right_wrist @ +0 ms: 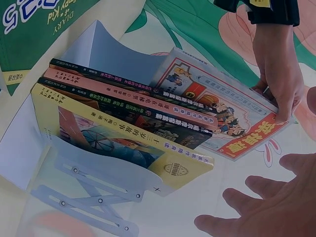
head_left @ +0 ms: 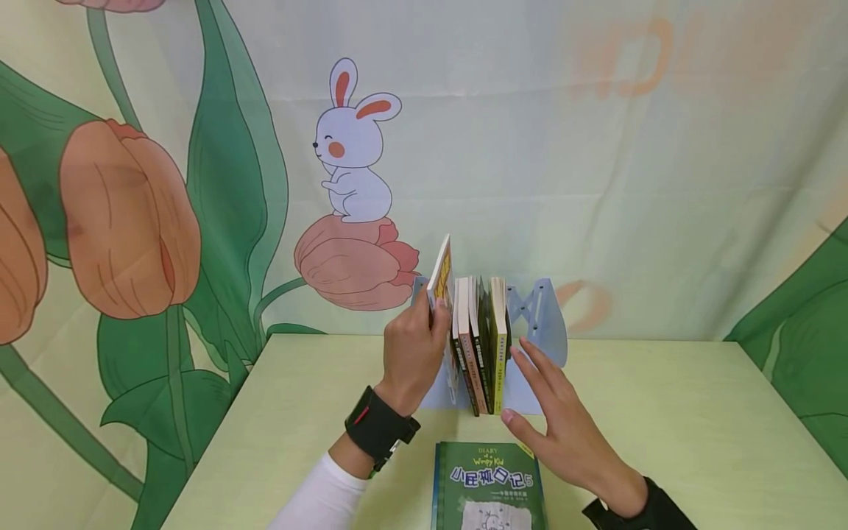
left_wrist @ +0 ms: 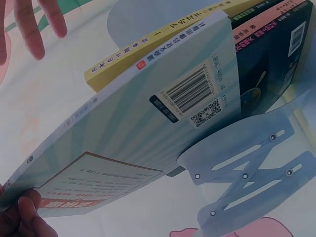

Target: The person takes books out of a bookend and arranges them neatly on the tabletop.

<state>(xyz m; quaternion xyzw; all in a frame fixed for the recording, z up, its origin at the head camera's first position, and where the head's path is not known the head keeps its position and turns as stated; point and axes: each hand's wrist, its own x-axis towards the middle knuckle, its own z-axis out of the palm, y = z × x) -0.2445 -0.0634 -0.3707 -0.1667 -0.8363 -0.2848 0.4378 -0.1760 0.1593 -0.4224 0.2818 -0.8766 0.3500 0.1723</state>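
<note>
Green book (head_left: 490, 475): nearest, face up on the tabletop (head_left: 662, 442), midway between its left and right edges.
Right hand (head_left: 563, 434): grip spread, fingers and thumb apart, just right of the row of books (head_left: 482, 361).
Left hand (head_left: 414, 353): grip clamped on the held book (left_wrist: 148, 113), thumb and fingers pinching its upper part.
Held book place: at the row's left end, near the middle of the tabletop's far edge, tilted and standing higher than its neighbours.
Front cover (right_wrist: 237, 113): pale, with colourful cartoon figures and large yellow characters on red.
Back cover: pale blue-green rays, barcode, QR code, framed text panel.
Spine: slim, pale, with a small red mark.
Row colours: dark, pink, dark and yellow spines.
Bookend (head_left: 553, 331): light blue, cut-out plates flanking the books.
Backdrop (head_left: 503, 184): farthest, printed with tulips and a white rabbit.
</note>
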